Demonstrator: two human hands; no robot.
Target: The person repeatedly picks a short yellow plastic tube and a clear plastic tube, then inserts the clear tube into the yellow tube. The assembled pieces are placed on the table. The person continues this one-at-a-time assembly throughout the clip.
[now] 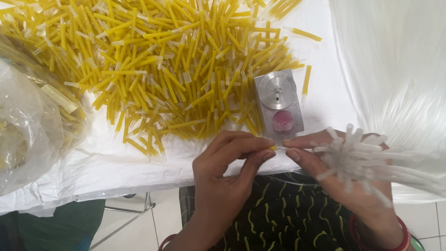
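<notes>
White-covered table (139, 162), big heap of yellow tubes (162, 60) spread over it, clear plastic bag (28, 125) at left edge. Small metal block jig (278, 103) with red button sits by the heap, near table edge. Right hand (344, 176) clamped round a bunch of clear tubes (357, 158). Left hand (227, 172) fingertips pinched on one small yellow piece (273, 148), just below the jig, meeting right fingertips.

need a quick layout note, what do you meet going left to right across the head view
clear plastic bag → heap of yellow tubes → left hand → small metal block → right hand holding a bundle of clear tubes
</notes>
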